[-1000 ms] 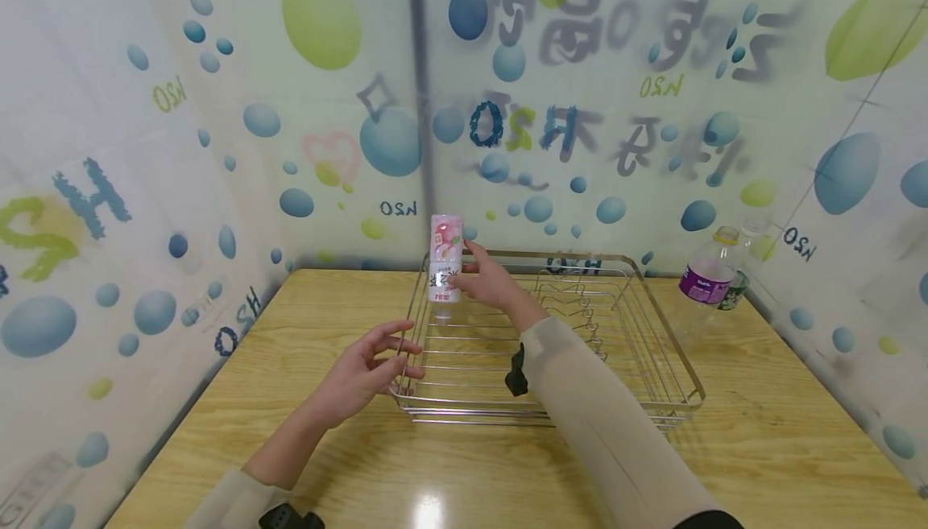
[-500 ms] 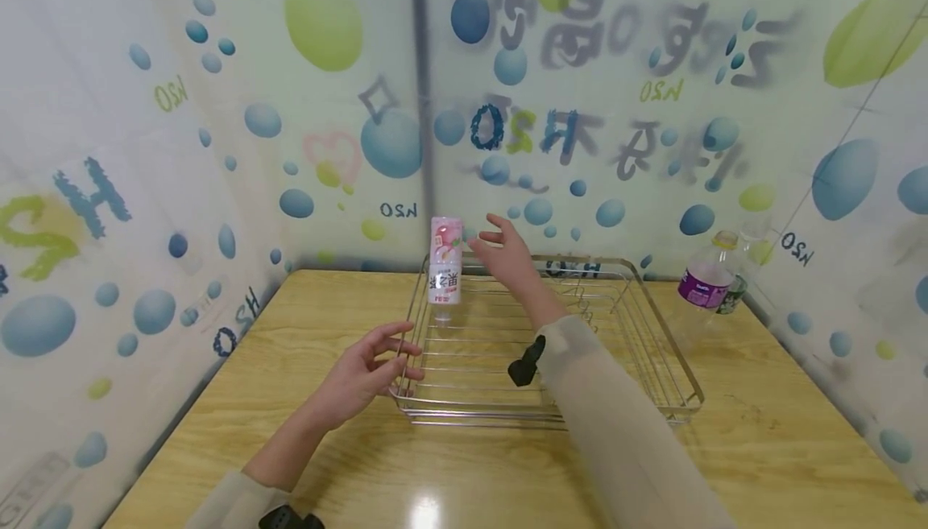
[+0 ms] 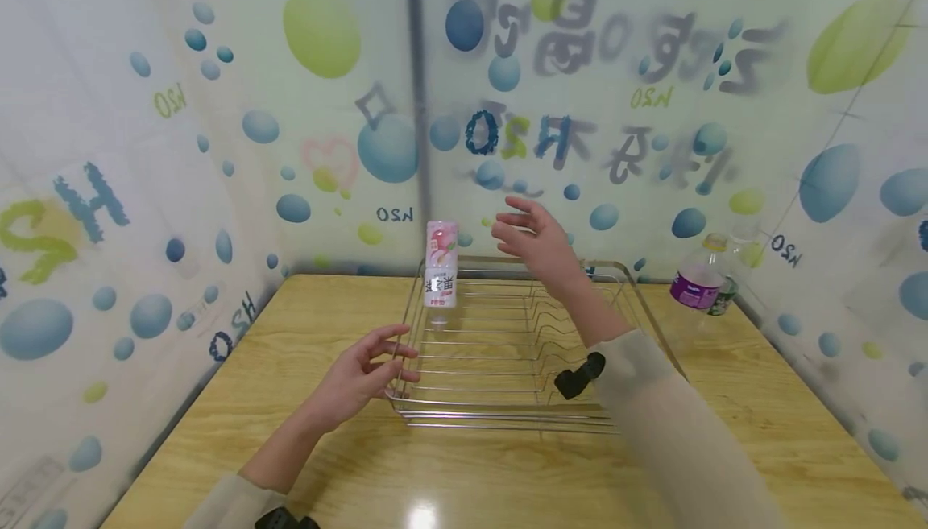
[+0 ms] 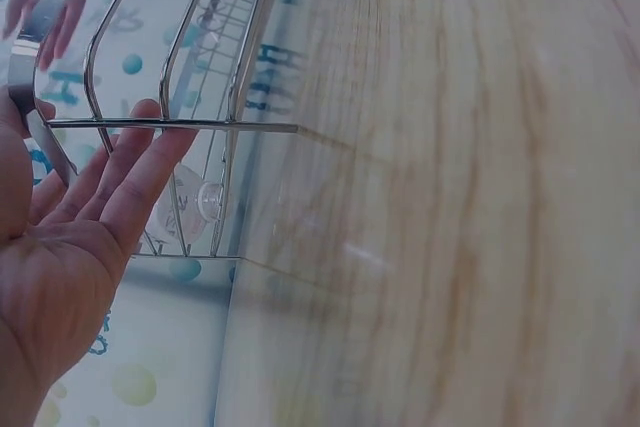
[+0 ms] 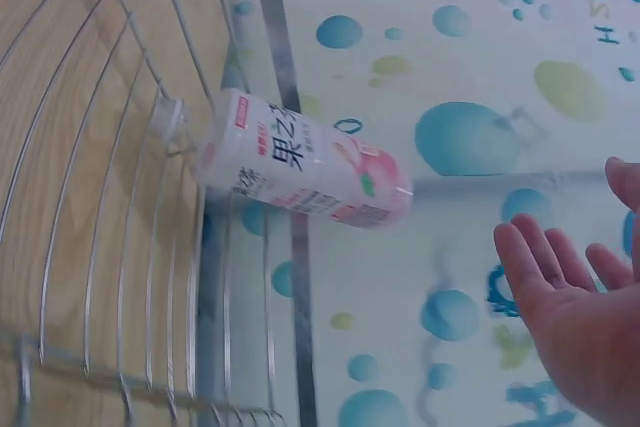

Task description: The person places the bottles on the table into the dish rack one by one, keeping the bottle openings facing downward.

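The bottle [image 3: 441,263], neck-down near the rack's [image 3: 478,415] back left corner, seems placed; next probably calls for checking balance. Right hand [image 3: 542,247]: empty, fingers loosely bent; left hand [image 3: 358,372]: nearly straight fingers touching rack.

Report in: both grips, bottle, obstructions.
Left grip at left side of rack; right grip open, apart from bottle. Bottle upside down in rack. Nothing visible between right grip and bottle.

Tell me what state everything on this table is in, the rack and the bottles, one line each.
Rack: right way up, holding only the pink bottle.
Pink bottle: upside down, neck lowermost, not held.
Purple bottle: upright, looks capped.
Green bottle: upright, partly hidden behind the purple one.
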The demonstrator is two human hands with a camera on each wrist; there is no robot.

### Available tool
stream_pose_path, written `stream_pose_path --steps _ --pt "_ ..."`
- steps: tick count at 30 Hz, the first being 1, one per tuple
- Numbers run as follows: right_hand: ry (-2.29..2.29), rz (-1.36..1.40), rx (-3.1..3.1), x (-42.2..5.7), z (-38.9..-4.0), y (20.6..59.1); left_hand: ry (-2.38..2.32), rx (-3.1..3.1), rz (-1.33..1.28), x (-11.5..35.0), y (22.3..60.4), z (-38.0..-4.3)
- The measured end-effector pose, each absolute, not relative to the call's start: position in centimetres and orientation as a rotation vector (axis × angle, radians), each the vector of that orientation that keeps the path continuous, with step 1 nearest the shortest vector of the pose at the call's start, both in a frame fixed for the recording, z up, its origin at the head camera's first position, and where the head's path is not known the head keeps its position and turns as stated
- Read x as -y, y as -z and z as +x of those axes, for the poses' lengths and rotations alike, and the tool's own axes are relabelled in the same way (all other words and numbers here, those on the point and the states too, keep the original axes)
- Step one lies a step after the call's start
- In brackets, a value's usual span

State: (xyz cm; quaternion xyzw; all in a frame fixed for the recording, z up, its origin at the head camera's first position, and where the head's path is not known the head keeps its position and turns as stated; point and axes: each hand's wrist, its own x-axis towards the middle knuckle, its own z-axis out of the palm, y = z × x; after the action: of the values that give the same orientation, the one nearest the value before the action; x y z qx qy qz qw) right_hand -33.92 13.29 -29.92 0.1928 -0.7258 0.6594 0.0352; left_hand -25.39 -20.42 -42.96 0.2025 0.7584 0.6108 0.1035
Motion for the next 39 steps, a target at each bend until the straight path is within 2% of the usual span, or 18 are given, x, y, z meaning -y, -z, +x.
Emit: stream_pose_path --steps 9,20,32,39 --pt "-1.712 0.566 2.419 -18.9 -29.7 28.7 -1.776 -2.277 0.577 20.3 42.8 -25.2" --pt "-1.435 0.448 2.559 -25.0 -25.0 29.7 -1.785 -2.278 0.575 20.2 42.9 -25.1" --pt "-1.293 0.402 2.467 -32.3 -22.6 32.4 -1.783 -2.287 0.584 20.3 43.0 -25.3" --pt "-1.222 0.258 2.499 -36.4 -21.5 33.5 -1.78 -2.288 0.581 20.4 43.0 -25.3"
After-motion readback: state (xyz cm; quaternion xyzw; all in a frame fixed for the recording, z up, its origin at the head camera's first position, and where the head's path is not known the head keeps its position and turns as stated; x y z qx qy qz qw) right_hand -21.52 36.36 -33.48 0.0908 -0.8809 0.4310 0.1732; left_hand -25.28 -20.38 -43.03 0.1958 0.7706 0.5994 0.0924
